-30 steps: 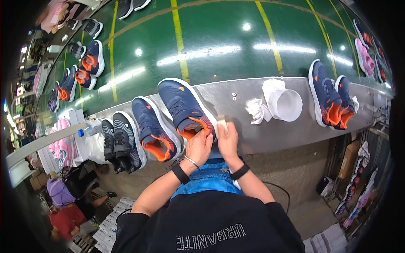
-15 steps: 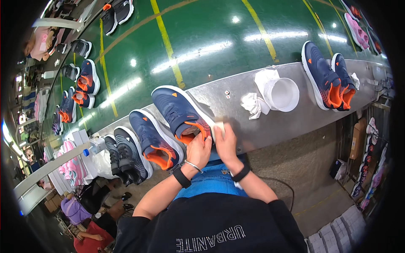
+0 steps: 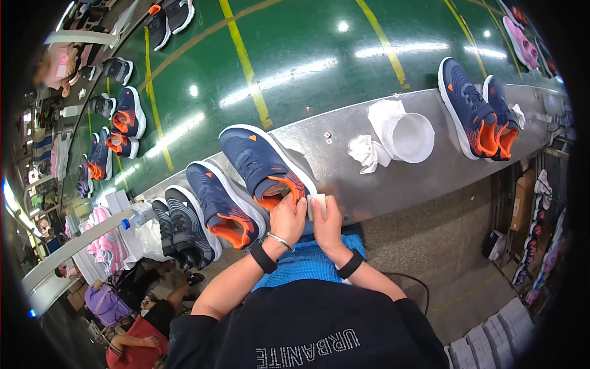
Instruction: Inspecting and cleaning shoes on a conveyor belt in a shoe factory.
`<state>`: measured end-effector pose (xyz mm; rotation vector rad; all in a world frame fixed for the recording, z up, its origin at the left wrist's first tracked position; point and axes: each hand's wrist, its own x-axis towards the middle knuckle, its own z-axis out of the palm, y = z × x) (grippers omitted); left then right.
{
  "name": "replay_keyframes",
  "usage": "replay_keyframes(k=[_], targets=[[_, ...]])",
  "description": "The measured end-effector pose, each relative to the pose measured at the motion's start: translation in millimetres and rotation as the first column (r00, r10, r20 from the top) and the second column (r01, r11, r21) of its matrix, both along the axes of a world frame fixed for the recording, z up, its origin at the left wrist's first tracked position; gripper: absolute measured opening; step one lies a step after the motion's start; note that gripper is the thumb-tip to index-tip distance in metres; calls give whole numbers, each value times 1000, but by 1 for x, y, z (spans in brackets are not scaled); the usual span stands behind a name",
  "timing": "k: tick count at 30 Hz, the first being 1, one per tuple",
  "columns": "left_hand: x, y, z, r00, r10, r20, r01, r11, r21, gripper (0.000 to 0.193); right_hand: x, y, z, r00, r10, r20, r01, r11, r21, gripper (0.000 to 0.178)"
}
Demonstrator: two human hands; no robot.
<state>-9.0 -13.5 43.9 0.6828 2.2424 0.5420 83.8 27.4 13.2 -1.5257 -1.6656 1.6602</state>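
Observation:
A navy sneaker [image 3: 253, 157] with an orange lining and white sole rests on the metal ledge, its toe pointing away from me. My left hand [image 3: 287, 218] is closed on its heel end, the thumb near the collar. Pinched in my right hand [image 3: 327, 226] is a small off-white block [image 3: 318, 205], held against the white sole beside the heel. What the block is made of I cannot tell. Close on the left lies a second navy sneaker [image 3: 224, 203] of the same kind, touched by neither hand.
Black-and-grey sneakers [image 3: 183, 221] and a capped bottle [image 3: 140, 213] are at left. Right along the metal ledge [image 3: 362, 194] stand a white round container [image 3: 412, 138], crumpled white paper [image 3: 364, 152] and another navy pair [image 3: 470, 111]. Beyond runs a green conveyor belt [image 3: 295, 46] carrying more shoes.
My right hand has shifted slightly down along the sole toward the heel, with the block now sharper in view. My left hand keeps its hold on the sneaker.

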Motion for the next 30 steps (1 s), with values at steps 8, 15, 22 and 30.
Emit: replay_keyframes(k=[8, 15, 22, 30], targets=[[-1, 3, -10, 1000, -11, 14, 10, 997, 73, 25, -27, 44, -19, 984, 102, 146, -122, 984, 132, 19], [-3, 1, -7, 995, 24, 102, -32, 996, 83, 29, -3, 26, -12, 997, 53, -53, -52, 998, 19, 20], [-5, 2, -6, 994, -7, 112, 2, 999, 46, 30, -33, 64, -23, 990, 140, 1, -137, 968, 211, 21], [-3, -7, -6, 998, -34, 43, 29, 993, 114, 28, -1, 85, 0, 908, 336, 252, -417, 782, 462, 27]])
